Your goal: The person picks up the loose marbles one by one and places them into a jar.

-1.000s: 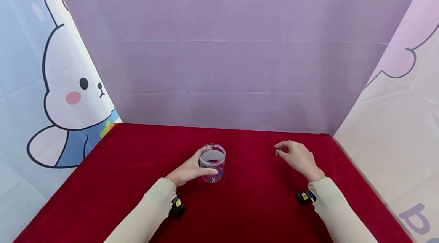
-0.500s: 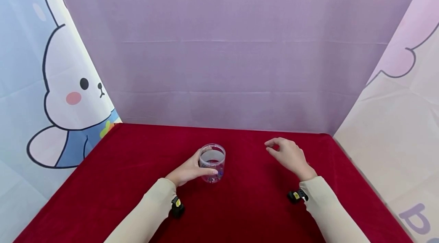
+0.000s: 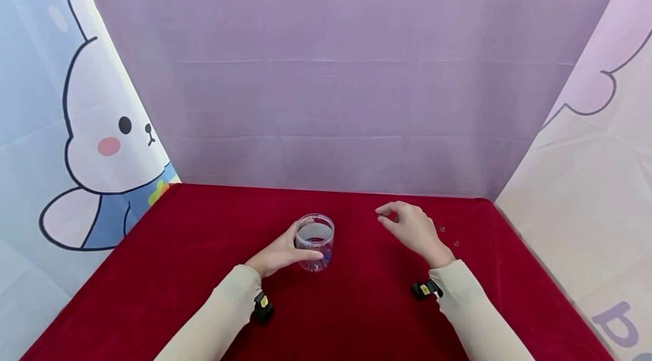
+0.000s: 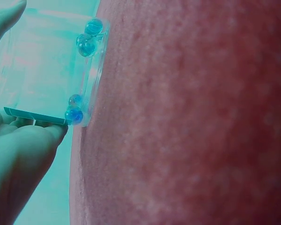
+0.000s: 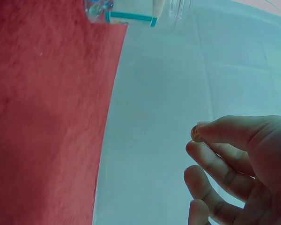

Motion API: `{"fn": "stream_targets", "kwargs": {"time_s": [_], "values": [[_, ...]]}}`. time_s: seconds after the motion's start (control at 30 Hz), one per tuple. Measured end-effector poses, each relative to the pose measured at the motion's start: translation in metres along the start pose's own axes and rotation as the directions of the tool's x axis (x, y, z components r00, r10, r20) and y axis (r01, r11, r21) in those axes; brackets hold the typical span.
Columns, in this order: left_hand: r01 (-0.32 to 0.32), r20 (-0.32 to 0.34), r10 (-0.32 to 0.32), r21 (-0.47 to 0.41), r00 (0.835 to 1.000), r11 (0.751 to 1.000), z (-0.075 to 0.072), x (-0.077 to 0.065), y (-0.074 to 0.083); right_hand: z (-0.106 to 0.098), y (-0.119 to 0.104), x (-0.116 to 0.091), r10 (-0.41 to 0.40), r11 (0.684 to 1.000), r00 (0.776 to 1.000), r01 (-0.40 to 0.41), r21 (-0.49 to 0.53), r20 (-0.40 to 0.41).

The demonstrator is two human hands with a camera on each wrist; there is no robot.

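Note:
My left hand (image 3: 280, 252) grips a clear plastic jar (image 3: 316, 231), fingers and thumb around its side. The jar stands upright and uncapped on the red cloth. Several bluish glass marbles (image 4: 87, 46) lie at its bottom in the left wrist view. To the right of the jar and apart from it, my right hand (image 3: 411, 231) is raised above the cloth. Between its thumb and index finger it pinches one small marble (image 5: 195, 134) with amber tones, seen in the right wrist view. In the head view that marble is hardly visible.
Two small clear marbles (image 3: 442, 229) lie on the red cloth (image 3: 214, 225) right of my right hand. A lilac fabric wall (image 3: 326, 95) stands behind the table. Printed fabric panels (image 3: 601, 191) flank both sides.
My right hand has moved left toward the jar with the pinched marble, and two marbles on the cloth behind it have come into sight. The left hand and jar have stayed in place.

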State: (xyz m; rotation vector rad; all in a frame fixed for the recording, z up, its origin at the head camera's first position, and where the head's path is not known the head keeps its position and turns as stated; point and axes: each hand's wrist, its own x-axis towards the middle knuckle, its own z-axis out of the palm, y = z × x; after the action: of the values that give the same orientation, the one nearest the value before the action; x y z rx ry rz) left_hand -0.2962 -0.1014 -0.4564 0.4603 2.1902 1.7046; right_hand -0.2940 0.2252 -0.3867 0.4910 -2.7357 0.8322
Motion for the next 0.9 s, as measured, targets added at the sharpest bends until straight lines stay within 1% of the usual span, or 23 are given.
{"fn": "stream_targets", "kwargs": {"time_s": [0.4, 0.67, 0.9], "values": [[-0.002, -0.002, 0.002, -0.007, 1.000, 1.000, 0.001, 0.000, 0.001, 0.013, -0.020, 0.008, -0.044, 0.998, 0.999, 0.044, 0.045, -0.005], [0.003, -0.003, -0.003, -0.002, 1.000, 1.000, 0.002, 0.001, 0.001, 0.022, -0.036, 0.010, -0.068, 0.994, 0.998, 0.068, 0.087, -0.004], [0.006, -0.002, -0.006, -0.005, 1.000, 1.000, 0.002, 0.001, 0.002, 0.032, -0.047, 0.010, -0.109, 0.987, 0.994, 0.110, 0.114, -0.009]]}}
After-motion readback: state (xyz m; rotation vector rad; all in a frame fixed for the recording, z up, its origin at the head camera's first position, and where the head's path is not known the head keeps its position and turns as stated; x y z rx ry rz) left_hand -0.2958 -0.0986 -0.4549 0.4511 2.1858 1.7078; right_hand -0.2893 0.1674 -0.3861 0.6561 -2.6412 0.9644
